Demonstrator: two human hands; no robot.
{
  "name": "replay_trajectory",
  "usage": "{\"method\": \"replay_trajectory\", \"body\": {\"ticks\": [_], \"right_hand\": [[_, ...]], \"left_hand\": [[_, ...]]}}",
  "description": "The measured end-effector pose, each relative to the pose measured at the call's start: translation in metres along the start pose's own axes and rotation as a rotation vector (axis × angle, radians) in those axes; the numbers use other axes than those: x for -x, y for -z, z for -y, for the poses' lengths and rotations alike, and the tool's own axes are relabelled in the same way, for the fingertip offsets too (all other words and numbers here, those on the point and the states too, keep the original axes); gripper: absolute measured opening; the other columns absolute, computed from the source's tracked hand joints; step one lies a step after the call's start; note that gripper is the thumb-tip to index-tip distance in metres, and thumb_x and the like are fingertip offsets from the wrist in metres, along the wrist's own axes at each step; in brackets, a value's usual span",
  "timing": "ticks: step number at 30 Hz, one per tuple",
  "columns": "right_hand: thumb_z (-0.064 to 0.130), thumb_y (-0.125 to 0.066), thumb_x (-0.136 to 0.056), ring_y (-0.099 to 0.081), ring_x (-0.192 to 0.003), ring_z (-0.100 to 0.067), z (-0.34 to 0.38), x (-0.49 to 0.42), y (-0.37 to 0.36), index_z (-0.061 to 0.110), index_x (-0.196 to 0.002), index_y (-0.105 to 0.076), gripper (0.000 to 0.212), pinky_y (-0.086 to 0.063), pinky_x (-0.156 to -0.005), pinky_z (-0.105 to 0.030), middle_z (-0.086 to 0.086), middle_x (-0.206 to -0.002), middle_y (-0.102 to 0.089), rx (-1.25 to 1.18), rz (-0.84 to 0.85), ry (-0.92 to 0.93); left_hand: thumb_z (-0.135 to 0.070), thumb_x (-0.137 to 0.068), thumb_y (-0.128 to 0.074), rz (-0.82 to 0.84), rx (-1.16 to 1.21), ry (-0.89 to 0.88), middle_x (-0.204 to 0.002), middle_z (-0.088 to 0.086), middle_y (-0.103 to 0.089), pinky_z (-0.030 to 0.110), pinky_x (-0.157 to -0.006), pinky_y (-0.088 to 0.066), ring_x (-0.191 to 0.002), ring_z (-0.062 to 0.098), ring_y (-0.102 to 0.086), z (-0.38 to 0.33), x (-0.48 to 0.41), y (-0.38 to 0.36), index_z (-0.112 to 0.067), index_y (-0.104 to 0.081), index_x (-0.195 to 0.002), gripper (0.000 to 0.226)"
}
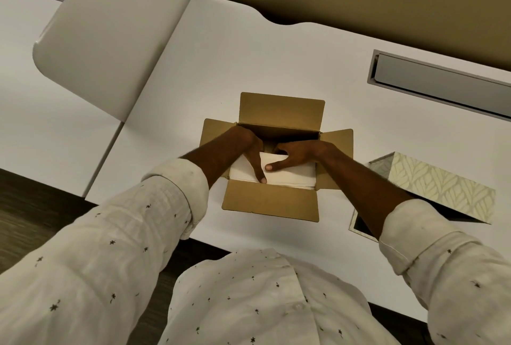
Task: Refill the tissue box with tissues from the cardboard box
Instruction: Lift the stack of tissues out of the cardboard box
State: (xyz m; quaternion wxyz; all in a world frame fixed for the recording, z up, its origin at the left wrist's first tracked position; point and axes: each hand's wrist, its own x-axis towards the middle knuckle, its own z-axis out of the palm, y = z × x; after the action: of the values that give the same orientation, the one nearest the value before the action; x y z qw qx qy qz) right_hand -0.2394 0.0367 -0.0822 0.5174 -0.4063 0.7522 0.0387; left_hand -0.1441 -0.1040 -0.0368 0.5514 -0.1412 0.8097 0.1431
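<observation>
Left hand (253,151): index finger laid flat along the top of the white folded tissue stack (287,176), tip near the stack's near edge; remaining fingers curl over the far edge, out of sight. Right hand (297,152): thumb pressed on the stack's top, other fingers hooked behind the far side. Both hands look to be clamping the stack, fingers behind and one digit on top; how firm the hold is, cannot tell.

Landmark: the open brown cardboard box (269,201), four flaps splayed outward. The stack sits inside it, against the near wall, with a dark gap on the far side. Forearms enter over the side flaps, rolled white patterned sleeves (177,178) at the near side.

The pale leaf-patterned tissue box (442,187) lies to the right of the cardboard box, apart from it, tipped so a dark opening faces the near side; the right forearm crosses it. All rests on a white desk (221,54).

Step, as judged: gripping the stack for removal; nothing transferred yet. Next move calls for a straight, level lift clear of the flaps, keeping the sheets squeezed together, then carrying right to the opening.
</observation>
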Motion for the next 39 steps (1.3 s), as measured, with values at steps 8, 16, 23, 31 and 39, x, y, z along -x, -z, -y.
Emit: {"method": "replay_trajectory", "body": {"ticks": [8,16,23,31,39], "right_hand": [[0.085,-0.064,-0.063,-0.061,-0.105,-0.019,0.001,-0.006,-0.005,0.021,-0.125,-0.055,0.089,-0.054,-0.096,-0.037,-0.001,-0.122,-0.063,0.018,0.04,-0.038],[0.083,-0.065,-0.065,-0.062,-0.105,-0.019,0.003,-0.007,-0.007,0.021,-0.128,-0.057,0.089,-0.055,-0.096,-0.037,0.001,-0.12,-0.064,0.024,0.073,-0.005],[0.081,-0.065,-0.068,-0.062,-0.091,-0.01,0.007,-0.003,-0.009,0.026,-0.12,-0.063,0.076,-0.055,-0.083,-0.027,0.007,-0.113,-0.066,0.041,0.069,0.081],[0.079,-0.072,-0.063,-0.062,-0.103,-0.014,0.009,0.001,-0.008,0.027,-0.127,-0.056,0.084,-0.057,-0.092,-0.033,0.007,-0.122,-0.063,-0.001,0.021,0.117],[0.07,-0.082,-0.057,-0.06,-0.094,-0.01,0.015,0.017,-0.01,0.033,-0.114,-0.045,0.077,-0.048,-0.069,-0.02,0.011,-0.113,-0.06,-0.047,-0.088,0.193]], "left_hand": [[-0.068,-0.067,-0.079,0.022,-0.023,-0.008,-0.148,0.004,-0.05,0.047,-0.111,-0.045,-0.133,0.03,-0.05,0.0,-0.003,-0.012,-0.021,-0.039,-0.15,0.103],[-0.078,-0.058,-0.077,-0.033,-0.039,-0.053,-0.15,0.005,-0.046,0.046,-0.11,-0.045,-0.134,0.03,-0.049,0.003,-0.009,-0.025,-0.021,-0.03,-0.152,0.119],[-0.085,-0.063,-0.066,-0.141,-0.094,-0.157,-0.14,0.006,-0.057,0.033,-0.086,-0.046,-0.121,0.026,-0.057,0.011,-0.013,-0.042,-0.022,-0.043,-0.145,0.106],[-0.083,-0.062,-0.07,-0.266,-0.101,-0.227,-0.155,0.006,-0.037,0.043,-0.108,-0.042,-0.136,0.029,-0.044,0.017,-0.011,-0.046,-0.023,-0.032,-0.152,0.114],[-0.074,-0.058,-0.08,-0.271,-0.028,-0.282,-0.137,0.003,-0.056,0.029,-0.084,-0.045,-0.1,0.016,-0.051,0.024,-0.006,-0.045,-0.018,-0.034,-0.143,0.112]]}}
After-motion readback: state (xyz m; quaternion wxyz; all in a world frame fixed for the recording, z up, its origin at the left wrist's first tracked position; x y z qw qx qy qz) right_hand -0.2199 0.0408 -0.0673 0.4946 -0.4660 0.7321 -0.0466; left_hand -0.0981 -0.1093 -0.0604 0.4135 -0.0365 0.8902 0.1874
